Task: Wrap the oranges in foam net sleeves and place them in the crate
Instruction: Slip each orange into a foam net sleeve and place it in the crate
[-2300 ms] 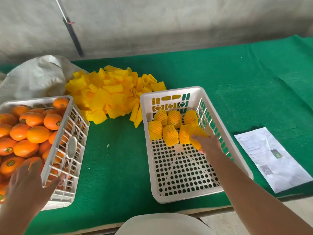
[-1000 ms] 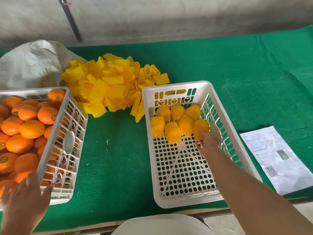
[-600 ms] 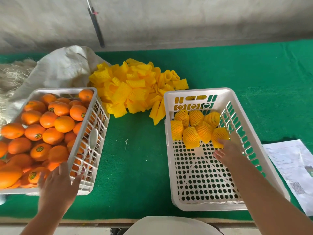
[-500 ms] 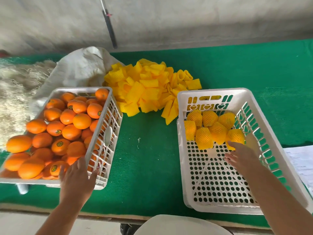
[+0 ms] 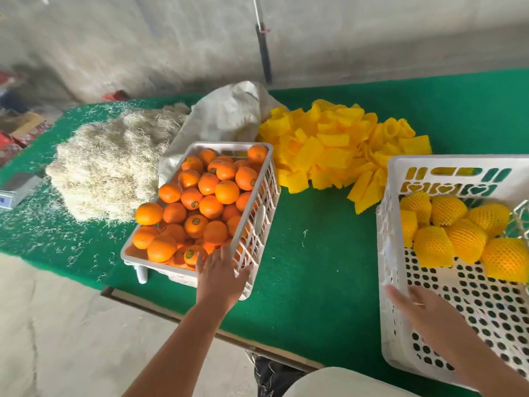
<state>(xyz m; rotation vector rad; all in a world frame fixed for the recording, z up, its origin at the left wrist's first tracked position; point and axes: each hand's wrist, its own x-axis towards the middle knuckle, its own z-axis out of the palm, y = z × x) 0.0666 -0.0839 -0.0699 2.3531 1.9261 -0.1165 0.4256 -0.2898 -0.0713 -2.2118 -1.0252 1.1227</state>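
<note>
A scale (image 5: 18,187) sits at the far left of the green bench (image 5: 312,253), beside a heap of pale straw (image 5: 111,164) and a white sack (image 5: 226,116). Next comes a white basket (image 5: 262,213) piled with bare oranges (image 5: 200,202); the left hand (image 5: 220,277) rests on its near corner, fingers spread and grasping nothing. Loose yellow foam net sleeves (image 5: 337,150) lie behind. At right, the crate (image 5: 385,253) holds sleeved oranges (image 5: 458,236) at its far end. The right hand (image 5: 426,310) hovers over the crate floor, fingers straight, released.
</note>
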